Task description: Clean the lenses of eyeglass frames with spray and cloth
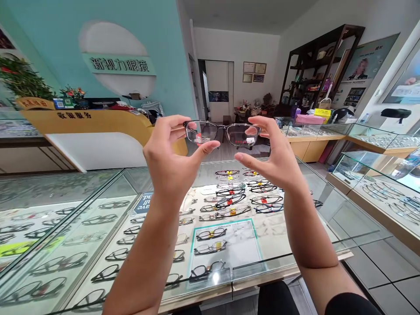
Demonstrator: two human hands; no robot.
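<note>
A pair of dark-rimmed eyeglasses [222, 127] is held up in mid-air above a glass display case [243, 271], its lenses side by side and red lettering on the right lens. My left hand [175, 153] grips the left end of the frame with the fingers, its thumb below the left lens. At the right end, the fingers of my right hand [274, 155] hold the frame, with the thumb under the right lens. Below lie rows of glasses [231, 201] inside the case, some with yellow or red tags.
Another glass case [390, 192] stands at the right. A yellow and white reception counter [88, 140] is at the left, with a plant [24, 81] beyond it. A dark shelf unit [311, 65] stands at the back right.
</note>
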